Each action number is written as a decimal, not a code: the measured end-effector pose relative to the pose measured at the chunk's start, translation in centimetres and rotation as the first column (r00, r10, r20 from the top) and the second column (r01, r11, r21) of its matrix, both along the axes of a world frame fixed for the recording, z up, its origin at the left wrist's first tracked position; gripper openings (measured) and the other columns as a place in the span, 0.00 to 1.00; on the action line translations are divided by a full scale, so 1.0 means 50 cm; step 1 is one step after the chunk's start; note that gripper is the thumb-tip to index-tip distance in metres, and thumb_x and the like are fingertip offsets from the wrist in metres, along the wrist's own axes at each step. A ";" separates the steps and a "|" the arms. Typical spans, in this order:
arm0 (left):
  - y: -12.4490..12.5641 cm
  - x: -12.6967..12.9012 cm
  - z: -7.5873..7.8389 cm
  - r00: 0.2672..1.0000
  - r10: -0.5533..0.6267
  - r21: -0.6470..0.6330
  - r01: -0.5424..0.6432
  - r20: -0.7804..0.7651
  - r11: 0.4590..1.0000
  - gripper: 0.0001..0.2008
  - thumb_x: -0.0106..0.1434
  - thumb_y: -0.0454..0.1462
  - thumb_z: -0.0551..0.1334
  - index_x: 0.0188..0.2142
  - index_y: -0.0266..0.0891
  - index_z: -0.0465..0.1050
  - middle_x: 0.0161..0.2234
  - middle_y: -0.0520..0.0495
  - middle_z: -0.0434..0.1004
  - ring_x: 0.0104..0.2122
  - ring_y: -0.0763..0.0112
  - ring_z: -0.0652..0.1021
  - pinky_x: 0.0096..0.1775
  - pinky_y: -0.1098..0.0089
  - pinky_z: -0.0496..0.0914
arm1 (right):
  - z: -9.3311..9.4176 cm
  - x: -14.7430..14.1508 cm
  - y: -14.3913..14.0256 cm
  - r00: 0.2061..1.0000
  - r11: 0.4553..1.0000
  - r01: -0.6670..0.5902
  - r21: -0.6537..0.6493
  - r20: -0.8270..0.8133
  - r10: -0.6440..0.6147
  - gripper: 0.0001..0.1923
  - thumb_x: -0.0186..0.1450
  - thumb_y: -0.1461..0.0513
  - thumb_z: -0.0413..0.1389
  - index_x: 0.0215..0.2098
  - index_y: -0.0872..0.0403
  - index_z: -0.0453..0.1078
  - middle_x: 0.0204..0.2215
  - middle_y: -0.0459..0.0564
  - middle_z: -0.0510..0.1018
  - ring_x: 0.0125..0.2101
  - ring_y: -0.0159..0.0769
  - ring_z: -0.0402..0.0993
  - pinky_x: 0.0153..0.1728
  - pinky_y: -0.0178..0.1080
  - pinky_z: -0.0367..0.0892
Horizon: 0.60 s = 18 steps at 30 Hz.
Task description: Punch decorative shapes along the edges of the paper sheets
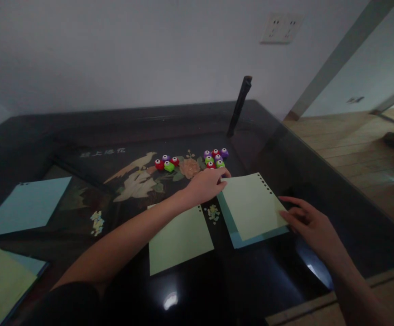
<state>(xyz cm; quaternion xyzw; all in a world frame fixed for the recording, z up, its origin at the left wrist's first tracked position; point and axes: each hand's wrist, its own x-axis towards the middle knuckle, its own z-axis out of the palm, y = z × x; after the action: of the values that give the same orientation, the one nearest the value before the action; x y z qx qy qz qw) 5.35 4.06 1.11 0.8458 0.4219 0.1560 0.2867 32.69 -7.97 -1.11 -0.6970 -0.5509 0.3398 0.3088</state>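
Note:
A pale green paper sheet (254, 206) with a row of small holes along its upper right edge lies over a blue sheet (239, 242). The sheet's upper left corner is pinched in the fingers of my left hand (208, 183). At its right edge, the thumb and fingers of my right hand (307, 222) close on the paper. Under my left forearm rests another green sheet (180, 242), partly hidden, also with holes. Between the two lies a small heap of paper bits (213, 213).
Small red, green and purple balls with eye-like tops sit in a left group (166, 163) and a right group (215, 158). A blue sheet (27, 206), a paper stack (5, 283) and more paper bits (97, 223) lie left. A dark post (239, 106) rises at the glossy black table's (115, 124) back.

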 end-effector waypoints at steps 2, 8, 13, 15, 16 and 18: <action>-0.006 0.008 -0.012 0.998 -0.015 -0.004 0.015 -0.055 1.000 0.13 0.62 0.33 0.58 0.47 0.38 0.72 0.31 0.47 0.78 0.31 0.67 0.77 0.35 0.67 0.69 | -0.015 0.005 -0.014 0.997 1.000 -0.002 -0.008 0.076 0.003 0.24 0.61 0.51 0.57 0.51 0.53 0.67 0.21 0.43 0.70 0.22 0.37 0.66 0.26 0.40 0.62; -0.018 0.011 -0.027 0.979 -0.016 -0.007 0.015 -0.205 1.000 0.18 0.63 0.36 0.59 0.52 0.40 0.68 0.35 0.45 0.79 0.34 0.60 0.79 0.36 0.63 0.71 | -0.040 -0.005 -0.033 0.975 0.999 0.030 0.025 0.220 -0.035 0.22 0.61 0.52 0.55 0.50 0.52 0.68 0.22 0.44 0.71 0.23 0.38 0.69 0.27 0.40 0.64; -0.021 0.010 -0.034 0.962 -0.002 0.033 0.011 -0.274 0.999 0.19 0.63 0.36 0.59 0.54 0.43 0.67 0.35 0.46 0.79 0.35 0.60 0.79 0.36 0.64 0.72 | -0.047 -0.010 -0.030 0.963 1.000 0.017 0.021 0.270 -0.022 0.21 0.61 0.52 0.55 0.49 0.52 0.69 0.21 0.43 0.69 0.21 0.36 0.67 0.25 0.39 0.64; -0.023 0.010 -0.039 0.957 0.007 0.059 0.010 -0.290 0.998 0.19 0.63 0.37 0.59 0.54 0.42 0.67 0.35 0.47 0.80 0.36 0.59 0.80 0.37 0.63 0.72 | -0.048 -0.009 -0.029 0.952 1.000 0.015 0.006 0.306 -0.016 0.21 0.60 0.52 0.55 0.49 0.52 0.70 0.21 0.43 0.69 0.21 0.36 0.67 0.24 0.38 0.63; -0.023 0.009 -0.041 0.956 0.009 0.073 0.013 -0.295 0.997 0.19 0.63 0.37 0.59 0.54 0.42 0.66 0.36 0.46 0.80 0.37 0.59 0.80 0.37 0.63 0.72 | -0.048 -0.008 -0.029 0.943 1.000 0.011 0.001 0.331 -0.010 0.22 0.60 0.52 0.55 0.49 0.53 0.70 0.21 0.43 0.69 0.21 0.36 0.68 0.25 0.39 0.63; -0.024 0.008 -0.042 0.955 0.011 0.102 0.020 -0.296 0.995 0.19 0.64 0.38 0.59 0.55 0.42 0.65 0.39 0.45 0.80 0.39 0.58 0.79 0.37 0.63 0.72 | -0.042 -0.006 -0.030 0.922 1.000 0.008 -0.004 0.388 -0.006 0.22 0.60 0.51 0.55 0.49 0.53 0.70 0.21 0.43 0.68 0.21 0.37 0.68 0.25 0.39 0.63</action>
<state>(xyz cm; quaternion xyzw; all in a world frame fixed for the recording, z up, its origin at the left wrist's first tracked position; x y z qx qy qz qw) 5.75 2.85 -0.99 0.8743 0.4496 0.0486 0.1764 32.39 -9.46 -3.22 -0.7532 -0.5976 0.1956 0.1932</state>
